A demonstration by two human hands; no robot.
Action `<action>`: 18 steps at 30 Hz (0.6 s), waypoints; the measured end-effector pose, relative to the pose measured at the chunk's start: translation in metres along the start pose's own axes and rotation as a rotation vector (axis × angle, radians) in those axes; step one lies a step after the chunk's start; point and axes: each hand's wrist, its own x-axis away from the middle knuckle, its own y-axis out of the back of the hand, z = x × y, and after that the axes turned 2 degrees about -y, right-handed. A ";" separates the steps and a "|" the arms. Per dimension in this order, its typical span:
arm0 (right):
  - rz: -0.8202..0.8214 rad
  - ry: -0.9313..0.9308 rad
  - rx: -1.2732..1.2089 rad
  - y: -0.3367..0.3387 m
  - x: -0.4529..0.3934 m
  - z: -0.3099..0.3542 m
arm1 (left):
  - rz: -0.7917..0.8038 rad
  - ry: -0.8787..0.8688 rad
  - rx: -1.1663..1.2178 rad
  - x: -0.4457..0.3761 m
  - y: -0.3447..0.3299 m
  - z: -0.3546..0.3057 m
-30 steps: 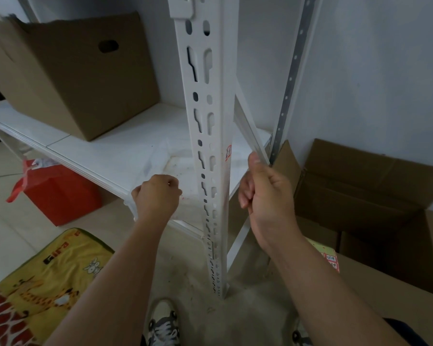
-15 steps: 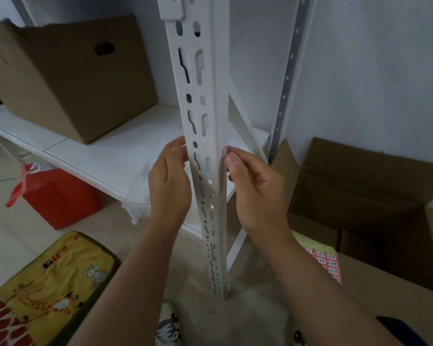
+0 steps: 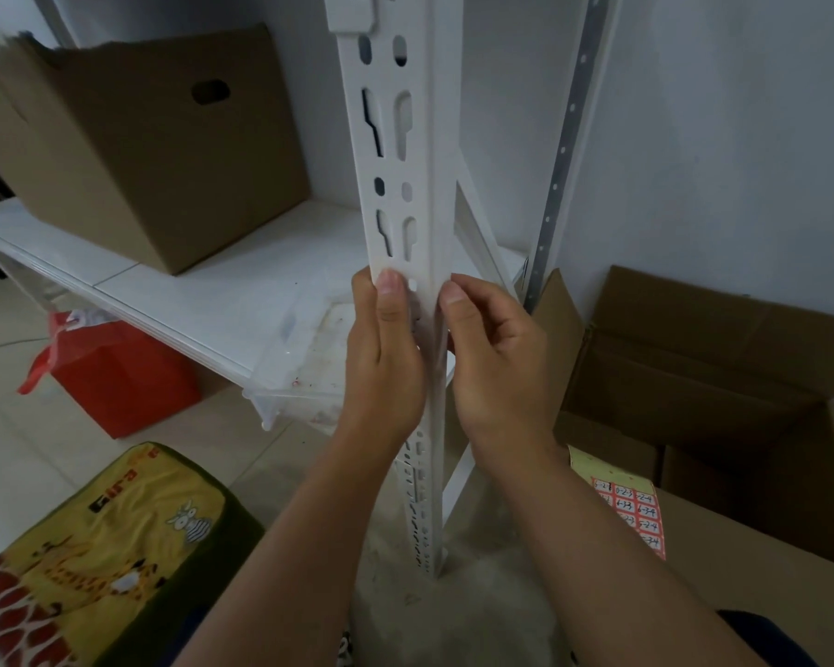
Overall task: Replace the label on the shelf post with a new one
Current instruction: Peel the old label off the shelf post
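Left hand (image 3: pixel 386 363): wrapped round the shelf post (image 3: pixel 405 185), thumb pressed flat on its slotted face.
Right hand (image 3: pixel 497 363): curled against the post's right edge, thumb on the corner.
Label: hidden behind the fingers; cannot tell.
Sheet of labels (image 3: pixel 631 512): lower right, lying on a cardboard box (image 3: pixel 694 377), well apart from both hands.

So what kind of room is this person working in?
Most likely a storeroom or stock area. A white slotted shelf post holds a shelf with a cardboard box on it, an open cardboard carton sits on the floor, and a sheet of numbered labels lies nearby.
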 end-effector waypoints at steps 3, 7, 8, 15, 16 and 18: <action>-0.014 -0.017 -0.011 -0.002 -0.001 0.002 | -0.010 0.002 0.015 0.000 0.000 0.002; -0.008 -0.046 -0.036 -0.001 -0.003 0.002 | -0.008 -0.003 0.006 0.000 0.000 0.002; -0.008 -0.048 -0.036 -0.001 -0.003 0.002 | -0.007 -0.006 0.003 0.000 -0.001 0.001; 0.006 -0.132 -0.107 -0.003 -0.003 0.000 | -0.021 -0.005 -0.020 -0.001 -0.001 0.004; 0.009 -0.152 -0.122 -0.002 -0.003 -0.001 | -0.022 -0.001 -0.019 -0.001 -0.002 0.003; 0.014 -0.181 -0.151 -0.002 -0.005 -0.001 | -0.022 0.003 -0.014 0.000 -0.002 0.002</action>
